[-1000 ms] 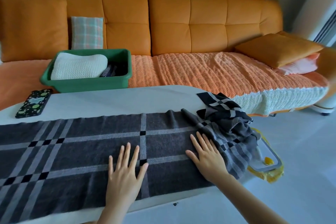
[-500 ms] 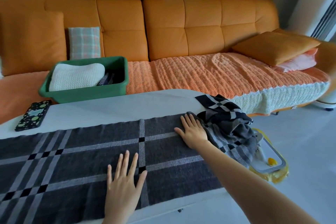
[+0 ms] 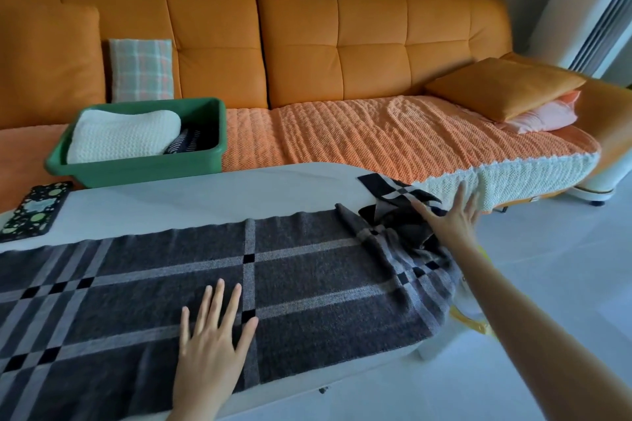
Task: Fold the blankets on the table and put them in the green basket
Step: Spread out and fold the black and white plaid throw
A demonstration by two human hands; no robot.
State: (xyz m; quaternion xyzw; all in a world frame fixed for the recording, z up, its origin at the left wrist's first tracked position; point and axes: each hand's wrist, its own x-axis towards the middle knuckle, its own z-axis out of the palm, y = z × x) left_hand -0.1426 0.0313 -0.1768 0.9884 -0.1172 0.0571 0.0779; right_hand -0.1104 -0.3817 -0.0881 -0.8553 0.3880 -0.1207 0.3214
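Smoothing the blanket [image 3: 307, 270] flat on the table [image 3: 205, 202] is the step you are on, I think. Your left hand [image 3: 212, 345] lies flat on it, fingers apart, and your right hand [image 3: 448, 225], fingers straight and holding nothing, reaches over the messy end [image 3: 400, 239] at the table's right edge. Next you need to grab that end and pull it straight, then fold; the basket [image 3: 136, 169] waits on the sofa [image 3: 342, 44].

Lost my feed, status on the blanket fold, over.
Left hand flat on blanket. Right hand open on its bunched end. Green basket beyond, part filled. Nothing in the way.
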